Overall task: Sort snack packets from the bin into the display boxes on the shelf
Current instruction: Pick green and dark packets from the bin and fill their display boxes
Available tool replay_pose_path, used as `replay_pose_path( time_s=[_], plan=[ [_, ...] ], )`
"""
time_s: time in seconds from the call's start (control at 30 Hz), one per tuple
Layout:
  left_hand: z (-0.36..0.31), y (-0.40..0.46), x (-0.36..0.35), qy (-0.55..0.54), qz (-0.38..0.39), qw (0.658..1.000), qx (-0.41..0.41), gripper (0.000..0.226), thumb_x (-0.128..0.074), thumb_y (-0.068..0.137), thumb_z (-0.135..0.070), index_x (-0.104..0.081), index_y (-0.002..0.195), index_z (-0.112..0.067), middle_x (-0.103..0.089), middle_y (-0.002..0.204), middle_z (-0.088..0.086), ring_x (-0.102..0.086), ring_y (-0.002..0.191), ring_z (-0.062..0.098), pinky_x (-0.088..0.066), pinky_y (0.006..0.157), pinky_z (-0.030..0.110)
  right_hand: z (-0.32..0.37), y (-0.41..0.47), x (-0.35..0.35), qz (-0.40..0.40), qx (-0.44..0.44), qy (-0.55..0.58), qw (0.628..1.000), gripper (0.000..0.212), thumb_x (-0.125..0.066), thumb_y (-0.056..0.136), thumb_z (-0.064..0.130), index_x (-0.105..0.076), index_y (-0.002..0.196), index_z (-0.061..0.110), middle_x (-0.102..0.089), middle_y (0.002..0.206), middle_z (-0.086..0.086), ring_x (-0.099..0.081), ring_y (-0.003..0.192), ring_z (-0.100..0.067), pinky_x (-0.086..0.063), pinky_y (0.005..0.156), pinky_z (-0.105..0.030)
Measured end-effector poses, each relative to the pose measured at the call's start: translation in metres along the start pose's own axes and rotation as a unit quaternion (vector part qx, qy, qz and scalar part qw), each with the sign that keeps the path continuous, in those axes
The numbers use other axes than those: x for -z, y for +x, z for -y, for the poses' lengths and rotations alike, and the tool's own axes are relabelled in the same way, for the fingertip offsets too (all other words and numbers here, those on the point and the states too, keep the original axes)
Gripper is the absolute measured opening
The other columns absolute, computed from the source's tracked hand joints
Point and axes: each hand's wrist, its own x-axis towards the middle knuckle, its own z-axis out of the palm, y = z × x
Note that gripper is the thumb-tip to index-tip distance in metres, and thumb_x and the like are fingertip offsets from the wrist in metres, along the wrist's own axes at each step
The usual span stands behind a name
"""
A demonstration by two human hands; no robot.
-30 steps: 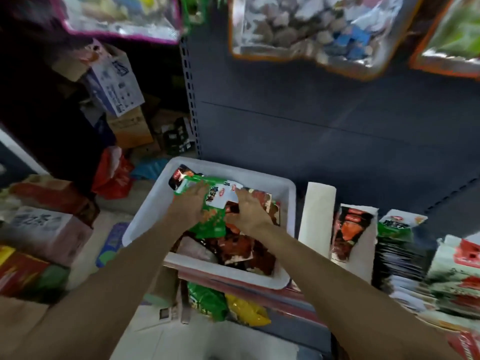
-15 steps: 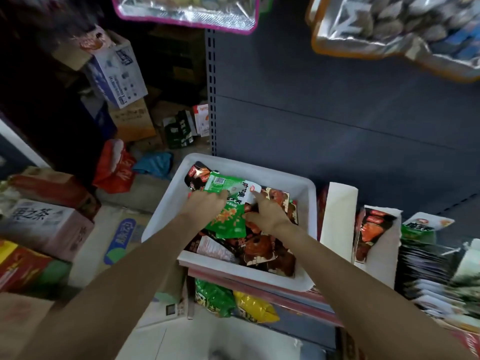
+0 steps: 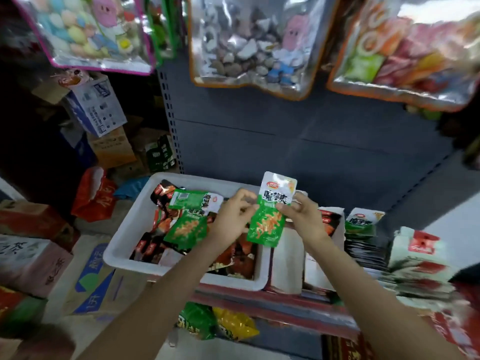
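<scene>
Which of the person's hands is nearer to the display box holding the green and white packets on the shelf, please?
The right hand. It pinches the lifted green packet just left of the display box, while the left hand holds the packet's other edge, farther left above the white bin.

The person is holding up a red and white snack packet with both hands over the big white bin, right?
Not quite. The head view shows the flat foil snack packet is green and white, not red and white. Both the left hand and the right hand do pinch it, above the big white plastic bin.
</scene>
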Motion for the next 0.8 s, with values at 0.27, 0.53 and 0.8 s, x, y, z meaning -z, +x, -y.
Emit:
replay_pose_path(
  time_s=[0.27, 0.53, 0.8],
  plan=[
    [-0.058, 0.016, -0.128, 0.067, 0.087, 0.992, -0.065, 0.039, -0.061, 0.088, -0.007, -0.048, 0.124, -0.014, -0.056, 0.085, -0.002, -0.056, 0.075, 0.006, -0.047, 0.075, 0.017, 0.030, -0.026, 0.135, -0.085, 0.103, -0.046, 0.990, 0.024, -0.059, 0.086, -0.006, -0.059, 0.090, 0.017, -0.071, 0.086, 0.004, -0.066, 0.074, -0.003, -0.053, 0.066, -0.020],
    [-0.089, 0.021, -0.200, 0.111, 0.058, 0.989, -0.076, 0.040, -0.053, 0.089, -0.007, -0.046, 0.124, -0.027, -0.065, 0.089, 0.001, -0.063, 0.086, 0.017, -0.048, 0.081, 0.030, 0.028, -0.031, 0.210, -0.129, 0.148, -0.117, 0.974, 0.033, -0.060, 0.085, -0.008, -0.060, 0.095, 0.023, -0.067, 0.099, -0.003, -0.063, 0.092, -0.017, -0.051, 0.082, -0.030],
    [-0.101, 0.025, -0.214, 0.265, -0.003, 0.952, -0.155, 0.007, -0.056, 0.091, -0.009, -0.052, 0.091, -0.015, -0.059, 0.081, 0.004, -0.059, 0.078, 0.028, -0.048, 0.067, 0.036, 0.025, -0.019, 0.227, -0.068, 0.126, -0.327, 0.934, 0.012, -0.069, 0.080, 0.007, -0.064, 0.072, 0.015, -0.062, 0.066, 0.003, -0.051, 0.057, -0.002, -0.036, 0.057, -0.014]
  ],
)
